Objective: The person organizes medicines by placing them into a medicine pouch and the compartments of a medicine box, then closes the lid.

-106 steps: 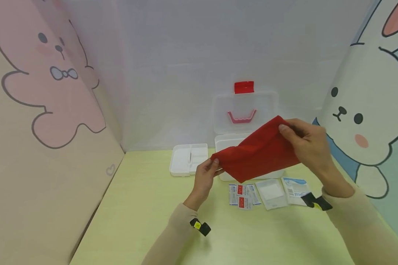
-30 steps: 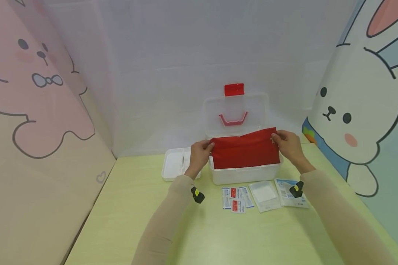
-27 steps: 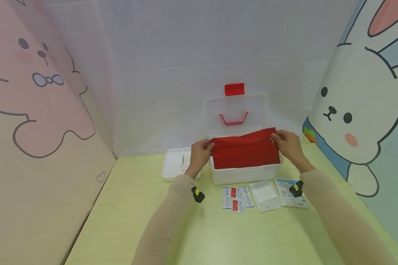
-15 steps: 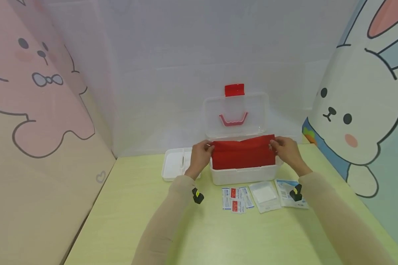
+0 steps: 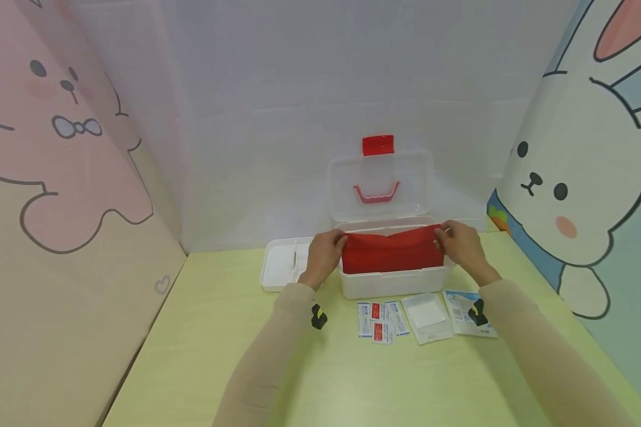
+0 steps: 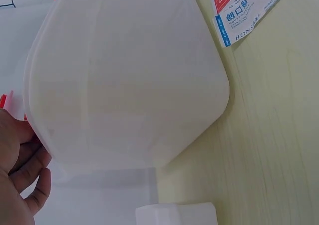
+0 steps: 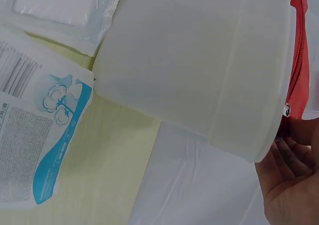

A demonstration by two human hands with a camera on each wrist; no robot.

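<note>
A red zippered pouch [image 5: 392, 252] hangs stretched between both hands, its lower part inside the white plastic box [image 5: 397, 283]. My left hand [image 5: 323, 255] pinches the pouch's left upper corner by the box's left rim. At the opposite corner, my right hand [image 5: 462, 246] pinches the pouch near its metal zipper pull [image 7: 286, 110]. In the left wrist view the box wall hides most of the pouch, and fingers of the left hand [image 6: 20, 170] show at the rim. The box's clear lid [image 5: 381, 169] stands raised behind, with a pink handle [image 5: 376, 193] and a red latch [image 5: 378, 145].
Left of the box lies a white divided tray [image 5: 280, 265], partly behind the left hand. In front are several small adhesive bandage packets [image 5: 381, 331], a clear packet with a white pad [image 5: 427, 320] and a blue-and-white packet [image 5: 462, 314]. A pale wall [image 5: 256, 148] closes off the back.
From being held aslant above the table, the red pouch has been brought level over the box and lowered into it. Over the last second it sank slightly further, both hands still gripping its corners.
</note>
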